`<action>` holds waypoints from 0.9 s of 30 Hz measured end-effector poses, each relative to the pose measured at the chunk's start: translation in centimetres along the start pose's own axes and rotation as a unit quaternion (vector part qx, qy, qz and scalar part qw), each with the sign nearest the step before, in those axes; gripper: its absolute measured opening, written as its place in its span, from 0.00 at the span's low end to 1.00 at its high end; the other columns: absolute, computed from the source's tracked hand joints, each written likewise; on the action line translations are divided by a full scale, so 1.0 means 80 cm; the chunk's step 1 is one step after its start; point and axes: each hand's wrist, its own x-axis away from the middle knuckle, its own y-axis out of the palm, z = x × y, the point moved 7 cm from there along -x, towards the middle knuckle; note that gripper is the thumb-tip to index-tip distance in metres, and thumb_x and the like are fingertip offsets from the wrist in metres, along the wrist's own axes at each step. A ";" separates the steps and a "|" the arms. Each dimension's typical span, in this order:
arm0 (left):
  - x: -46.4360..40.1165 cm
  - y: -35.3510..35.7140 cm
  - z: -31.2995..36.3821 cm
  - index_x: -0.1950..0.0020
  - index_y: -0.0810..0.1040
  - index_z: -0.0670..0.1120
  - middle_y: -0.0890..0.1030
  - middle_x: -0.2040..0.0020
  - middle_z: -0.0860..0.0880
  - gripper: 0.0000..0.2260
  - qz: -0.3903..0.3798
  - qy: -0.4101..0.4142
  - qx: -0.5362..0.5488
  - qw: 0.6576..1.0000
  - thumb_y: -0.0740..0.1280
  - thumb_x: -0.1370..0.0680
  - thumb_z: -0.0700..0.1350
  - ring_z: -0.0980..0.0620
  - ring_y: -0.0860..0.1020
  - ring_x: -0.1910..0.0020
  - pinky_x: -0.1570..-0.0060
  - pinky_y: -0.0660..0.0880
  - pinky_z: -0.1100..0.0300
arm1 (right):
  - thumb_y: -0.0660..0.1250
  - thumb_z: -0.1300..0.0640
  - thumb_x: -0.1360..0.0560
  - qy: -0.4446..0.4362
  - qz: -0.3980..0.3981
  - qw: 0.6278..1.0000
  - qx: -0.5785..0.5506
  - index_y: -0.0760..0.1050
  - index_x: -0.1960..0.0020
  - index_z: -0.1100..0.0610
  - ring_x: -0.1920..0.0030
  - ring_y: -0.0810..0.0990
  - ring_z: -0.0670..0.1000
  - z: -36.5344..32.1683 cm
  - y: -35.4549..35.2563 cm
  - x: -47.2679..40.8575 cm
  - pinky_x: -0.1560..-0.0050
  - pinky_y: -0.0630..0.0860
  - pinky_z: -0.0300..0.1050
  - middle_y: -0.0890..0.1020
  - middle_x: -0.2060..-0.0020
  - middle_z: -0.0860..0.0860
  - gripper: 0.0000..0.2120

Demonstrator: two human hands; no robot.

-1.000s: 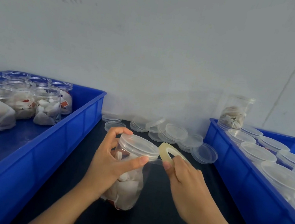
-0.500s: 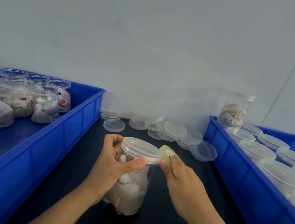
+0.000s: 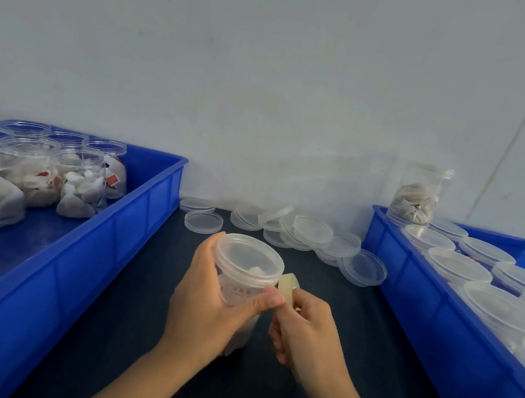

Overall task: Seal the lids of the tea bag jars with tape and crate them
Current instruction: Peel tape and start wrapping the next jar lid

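2 hands (image 3: 205,305) (image 3: 307,326), clear plastic jar (image 3: 244,284), tape roll (image 3: 288,287)

Counted 2 blue crates: left crate (image 3: 136,225) and right crate (image 3: 408,307). Approx. 8 open jars (image 3: 78,183) w/ tea bags showed in the left one; edge cut some off. 1 lidded jar (image 3: 245,275) was held, 1 tape roll (image 3: 289,288), 2 hands. Loose lids (image 3: 312,231) overlapped, approx. 12.

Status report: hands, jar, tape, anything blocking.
Left hand grips jar, lid on. Right hand pinches tape roll against the jar's rim. Nothing blocking; loose lids lie behind.
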 end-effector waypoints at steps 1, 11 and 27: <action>-0.003 -0.001 -0.004 0.32 0.61 0.59 0.72 0.42 0.66 0.49 0.004 -0.007 0.013 1.000 0.70 0.48 0.76 0.67 0.72 0.42 0.45 0.71 0.66 | 0.64 0.46 0.25 -0.020 0.000 1.000 0.010 0.67 0.61 0.67 0.76 0.67 0.48 -0.002 0.002 0.001 0.76 0.65 0.38 0.71 0.77 0.52 0.23; -0.021 -0.017 -0.021 0.42 0.68 0.60 0.76 0.48 0.69 0.40 0.057 -0.008 0.066 0.996 0.76 0.49 0.71 0.67 0.77 0.49 0.48 0.77 0.57 | 0.55 0.37 0.23 -0.108 0.002 0.934 0.341 0.67 0.60 0.51 0.70 0.72 0.48 -0.025 -0.020 0.010 0.64 0.74 0.46 0.75 0.70 0.50 0.18; -0.025 -0.011 -0.002 0.43 0.74 0.48 0.84 0.52 0.54 0.44 -0.132 -0.077 0.170 0.974 0.80 0.54 0.65 0.57 0.82 0.51 0.58 0.78 0.66 | 0.45 0.22 0.37 -0.103 0.027 0.902 0.419 0.71 0.62 0.54 0.71 0.67 0.45 -0.032 -0.056 -0.006 0.69 0.64 0.40 0.72 0.72 0.48 0.37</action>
